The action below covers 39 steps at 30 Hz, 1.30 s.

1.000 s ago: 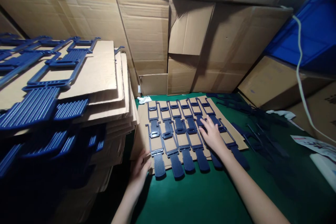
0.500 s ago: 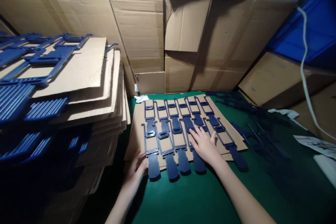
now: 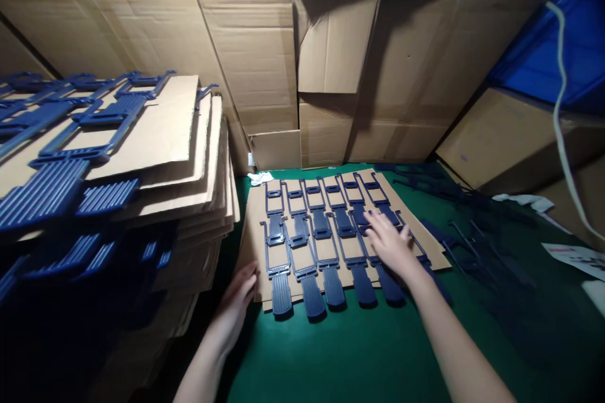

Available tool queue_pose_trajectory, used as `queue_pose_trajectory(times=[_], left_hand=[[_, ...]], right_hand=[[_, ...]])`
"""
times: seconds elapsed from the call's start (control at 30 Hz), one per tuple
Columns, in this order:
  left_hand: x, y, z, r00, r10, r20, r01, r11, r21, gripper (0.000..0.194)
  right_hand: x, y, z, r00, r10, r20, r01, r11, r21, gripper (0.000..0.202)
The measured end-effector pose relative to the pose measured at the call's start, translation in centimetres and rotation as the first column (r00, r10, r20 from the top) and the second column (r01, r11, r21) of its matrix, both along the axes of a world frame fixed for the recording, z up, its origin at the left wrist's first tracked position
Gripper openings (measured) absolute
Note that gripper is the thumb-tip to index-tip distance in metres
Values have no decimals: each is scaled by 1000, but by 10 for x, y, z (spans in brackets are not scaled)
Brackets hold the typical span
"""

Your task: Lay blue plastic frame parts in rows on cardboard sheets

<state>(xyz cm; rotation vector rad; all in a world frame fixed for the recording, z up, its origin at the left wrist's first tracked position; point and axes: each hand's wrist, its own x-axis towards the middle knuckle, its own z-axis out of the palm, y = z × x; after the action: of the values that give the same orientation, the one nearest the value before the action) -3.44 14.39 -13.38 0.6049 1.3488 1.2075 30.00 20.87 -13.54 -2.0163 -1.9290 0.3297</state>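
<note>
Two rows of dark blue plastic frames [image 3: 327, 252] with ribbed, rounded tabs lie on a cardboard sheet [image 3: 255, 227]. The front row's tabs overhang its near edge. My left hand [image 3: 240, 289] pinches the sheet's front left edge, its fingers curled and partly hidden. Palm down with fingers spread, my right hand [image 3: 390, 242] rests on the frames at the right end and covers parts of them. A second cardboard layer shows just under the sheet's near edge.
At the left stands a tall stack of cardboard sheets [image 3: 215, 157] layered with more blue frames [image 3: 78, 138]. Loose dark frames [image 3: 466, 245] lie on the green tabletop [image 3: 331, 359] at the right. Cardboard boxes [image 3: 406, 75] wall the back, and a white cable [image 3: 560, 113] hangs at the right.
My right hand has moved right across the frames, uncovering a front-row frame. My left hand has shifted slightly left along the sheet's edge. The view has shifted slightly.
</note>
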Motion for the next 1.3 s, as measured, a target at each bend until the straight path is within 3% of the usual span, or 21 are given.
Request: queue_pose_trajectory(times=[0.17, 0.3, 0.43, 0.6, 0.8, 1.07, 1.3], left_hand=[[-5, 2, 6, 1000, -4, 13, 4, 999, -32, 52], [-5, 5, 13, 1000, 4, 23, -2, 996, -92, 45], [-3, 8, 17, 1000, -1, -10, 0, 992, -123, 38], [-1, 11, 21, 1000, 4, -20, -7, 989, -146, 33], [8, 9, 20, 997, 67, -28, -69, 991, -117, 38], [7, 3, 17, 999, 39, -14, -40, 994, -98, 49], [12, -2, 18, 999, 30, -39, -33, 997, -65, 53]], right_hand=[[87, 2, -5, 912, -406, -57, 408, 913, 28, 49], [129, -3, -17, 878, -477, -39, 470, 875, -115, 49], [129, -4, -21, 902, -431, 6, 425, 887, -183, 44], [114, -4, -18, 875, -480, 62, 482, 855, -190, 44], [117, -4, -19, 865, -501, -16, 492, 854, -172, 45], [124, -8, -15, 835, -529, -154, 504, 846, -172, 43], [129, -13, -18, 809, -524, -266, 522, 849, -86, 45]])
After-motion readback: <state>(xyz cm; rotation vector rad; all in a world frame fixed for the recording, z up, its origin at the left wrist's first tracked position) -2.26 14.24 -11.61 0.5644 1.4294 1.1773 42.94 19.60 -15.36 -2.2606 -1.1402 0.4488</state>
